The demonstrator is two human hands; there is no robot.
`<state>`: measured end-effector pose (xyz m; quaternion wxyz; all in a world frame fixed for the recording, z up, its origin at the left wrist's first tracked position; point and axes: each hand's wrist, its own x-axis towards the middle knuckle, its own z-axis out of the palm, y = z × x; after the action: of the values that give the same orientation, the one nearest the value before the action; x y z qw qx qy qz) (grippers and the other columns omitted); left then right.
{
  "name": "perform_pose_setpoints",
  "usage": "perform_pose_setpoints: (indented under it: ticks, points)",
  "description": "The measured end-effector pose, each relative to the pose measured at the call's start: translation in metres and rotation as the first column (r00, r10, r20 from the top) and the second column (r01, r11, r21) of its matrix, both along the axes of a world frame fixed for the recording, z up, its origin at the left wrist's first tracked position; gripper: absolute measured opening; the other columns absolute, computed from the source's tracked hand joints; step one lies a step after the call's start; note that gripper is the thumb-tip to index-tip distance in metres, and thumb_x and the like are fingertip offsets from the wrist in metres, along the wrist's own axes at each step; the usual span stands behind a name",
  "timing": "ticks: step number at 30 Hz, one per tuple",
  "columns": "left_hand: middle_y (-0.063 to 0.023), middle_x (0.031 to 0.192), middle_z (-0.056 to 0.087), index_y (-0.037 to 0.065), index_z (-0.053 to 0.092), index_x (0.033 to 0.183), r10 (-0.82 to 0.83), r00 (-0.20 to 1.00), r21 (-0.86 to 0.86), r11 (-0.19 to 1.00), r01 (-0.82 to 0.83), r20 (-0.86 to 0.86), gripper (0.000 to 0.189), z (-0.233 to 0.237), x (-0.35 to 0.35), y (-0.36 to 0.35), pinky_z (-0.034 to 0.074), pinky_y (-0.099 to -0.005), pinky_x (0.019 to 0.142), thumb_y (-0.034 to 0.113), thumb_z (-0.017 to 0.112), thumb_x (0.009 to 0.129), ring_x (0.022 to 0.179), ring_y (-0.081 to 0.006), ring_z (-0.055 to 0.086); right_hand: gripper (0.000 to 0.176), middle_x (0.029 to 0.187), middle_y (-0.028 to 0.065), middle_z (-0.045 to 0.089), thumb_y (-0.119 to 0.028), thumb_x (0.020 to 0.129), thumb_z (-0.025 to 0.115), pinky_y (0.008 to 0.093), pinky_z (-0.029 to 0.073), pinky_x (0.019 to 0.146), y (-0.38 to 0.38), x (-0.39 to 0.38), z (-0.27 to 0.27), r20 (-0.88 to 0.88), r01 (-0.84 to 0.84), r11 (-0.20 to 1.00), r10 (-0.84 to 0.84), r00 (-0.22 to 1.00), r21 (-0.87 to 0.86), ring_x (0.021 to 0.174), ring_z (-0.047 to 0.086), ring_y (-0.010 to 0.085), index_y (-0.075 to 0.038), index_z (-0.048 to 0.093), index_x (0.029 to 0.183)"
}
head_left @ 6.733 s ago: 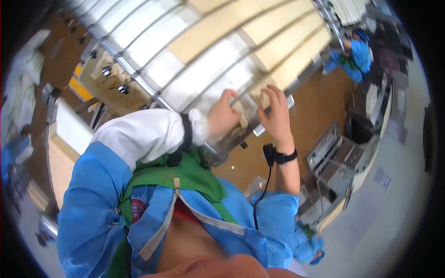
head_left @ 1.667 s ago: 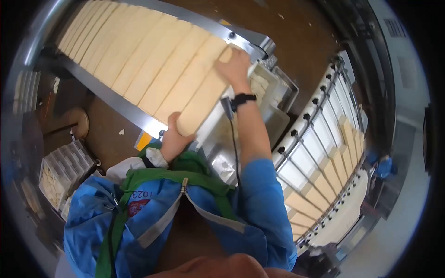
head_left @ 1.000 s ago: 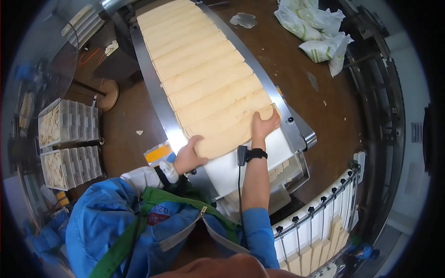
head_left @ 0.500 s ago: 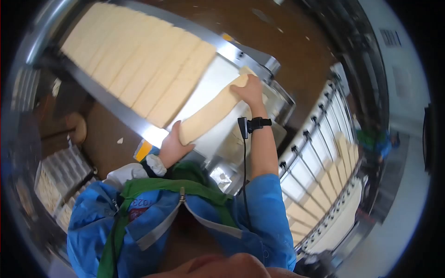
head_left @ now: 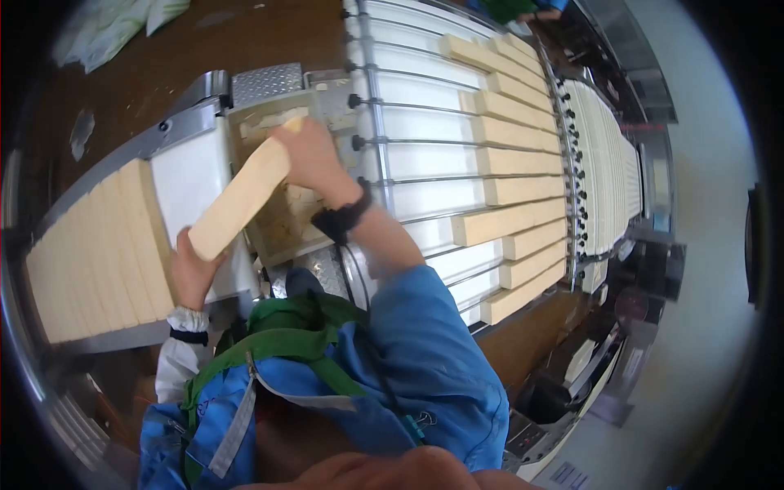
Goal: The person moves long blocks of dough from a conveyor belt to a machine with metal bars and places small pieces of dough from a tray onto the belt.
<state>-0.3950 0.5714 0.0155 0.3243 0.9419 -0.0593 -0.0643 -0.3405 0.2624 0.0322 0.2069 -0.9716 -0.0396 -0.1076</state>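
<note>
A long pale dough strip (head_left: 243, 196) hangs slantwise between my two hands. My left hand (head_left: 194, 268) grips its lower end, thumb over the edge. At the upper end my right hand (head_left: 310, 155) is wrapped round the strip. Beneath it are a white belt (head_left: 192, 184) and a shallow tray (head_left: 287, 216) with dough scraps. Several more strips (head_left: 98, 253) lie side by side on the belt at the left. To the right, separate strips (head_left: 518, 162) rest in lanes between metal rods on a white conveyor (head_left: 425, 159).
Metal edging (head_left: 139, 140) borders the left belt. Black knobs (head_left: 357, 143) line the near side of the rod frame. Beyond it is a ridged roller section (head_left: 600, 163). Part of another person (head_left: 510, 8) shows at the top. A plastic bag (head_left: 106, 33) lies at the upper left.
The view has turned toward the laned conveyor. Both hands have carried the strip off the belt, toward the scrap tray and conveyor, keeping hold of both ends.
</note>
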Motion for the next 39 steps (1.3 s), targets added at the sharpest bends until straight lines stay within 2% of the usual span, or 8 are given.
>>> perform_pose_setpoints:
  ticks: [6,11,15,18,21,24,34,39]
  points:
    - [-0.0175,0.117,0.063,0.012,0.054,0.130,-0.282,0.911,-0.001,0.955,0.296,0.303,0.074,0.047,0.093,-0.168,0.051,-0.0472,0.090,0.026,0.087,0.066,0.106,-0.0424,0.058,0.071,0.099,0.0237,0.054,-0.020,0.059,0.086,0.0487,0.048,0.084,-0.178,-0.020,0.053,0.079,0.349,0.937,-0.349,0.934,0.010,0.095,0.054,0.0432,-0.023,0.060,0.124]
    - [-0.0215,0.116,0.063,0.016,0.052,0.135,-0.286,0.856,0.070,0.956,0.284,0.431,0.078,0.052,0.174,-0.295,0.052,-0.0477,0.090,0.031,0.087,0.067,0.106,-0.0435,0.059,0.074,0.102,0.0229,0.054,-0.015,0.056,0.087,0.0492,0.049,0.085,-0.298,0.038,0.038,0.359,0.402,0.912,-0.405,0.841,0.086,0.098,0.054,0.0438,-0.025,0.059,0.124]
    - [-0.0270,0.111,0.062,0.018,0.051,0.137,-0.343,0.847,0.127,0.939,0.319,0.407,0.078,0.046,0.222,-0.354,0.054,-0.0480,0.085,0.033,0.086,0.069,0.098,-0.0449,0.063,0.082,0.108,0.0240,0.056,-0.014,0.057,0.087,0.0476,0.050,0.092,-0.358,0.077,0.011,0.087,0.483,0.864,-0.497,0.864,0.143,0.107,0.054,0.0454,-0.022,0.055,0.132]
    - [-0.0270,0.108,0.065,0.014,0.048,0.139,-0.436,0.809,0.108,0.896,0.430,0.394,0.078,0.035,0.248,-0.379,0.054,-0.0467,0.083,0.037,0.083,0.074,0.097,-0.0441,0.065,0.090,0.116,0.0273,0.059,-0.023,0.059,0.086,0.0489,0.048,0.096,-0.411,0.099,-0.039,-0.289,0.483,0.759,-0.390,0.874,0.436,0.110,0.056,0.0447,-0.016,0.049,0.140]
    - [-0.0249,0.100,0.070,0.004,0.051,0.128,-0.447,0.848,-0.067,0.873,0.482,0.285,0.061,0.038,0.257,-0.406,0.054,-0.0474,0.082,0.039,0.073,0.084,0.094,-0.0420,0.068,0.093,0.119,0.0261,0.056,-0.032,0.066,0.082,0.0561,0.034,0.108,-0.407,0.087,-0.024,-0.085,0.667,0.740,-0.662,0.745,0.086,0.110,0.053,0.0457,-0.006,0.041,0.145]
    - [-0.0222,0.102,0.069,0.007,0.053,0.120,-0.505,0.842,0.056,0.862,0.505,0.190,0.049,0.007,0.262,-0.457,0.053,-0.0440,0.080,0.036,0.072,0.087,0.091,-0.0399,0.069,0.085,0.117,0.0248,0.057,-0.036,0.073,0.078,0.0616,0.025,0.111,-0.402,0.061,-0.032,0.368,0.613,0.790,-0.573,0.733,0.011,0.111,0.051,0.0455,0.001,0.043,0.141]
    - [-0.0104,0.074,0.067,0.005,0.056,0.081,-0.327,0.944,-0.406,0.857,0.317,0.047,0.026,-0.077,0.280,-0.544,0.052,-0.0342,0.061,0.022,0.076,0.081,0.061,-0.0200,0.065,0.049,0.114,0.0175,0.063,-0.004,0.078,0.075,0.0418,0.051,0.086,-0.268,-0.130,0.058,0.196,0.369,0.901,-0.414,0.889,0.228,0.104,0.060,0.0369,-0.003,0.058,0.124]
    - [-0.0069,0.076,0.068,0.003,0.058,0.084,-0.161,0.967,-0.381,0.896,0.228,0.199,0.023,-0.023,0.249,-0.468,0.052,-0.0311,0.063,0.018,0.074,0.086,0.066,-0.0141,0.065,0.042,0.114,0.0172,0.063,-0.003,0.079,0.074,0.0415,0.050,0.087,-0.219,-0.141,0.069,0.181,0.336,0.905,-0.388,0.904,0.259,0.101,0.061,0.0359,-0.003,0.061,0.119]
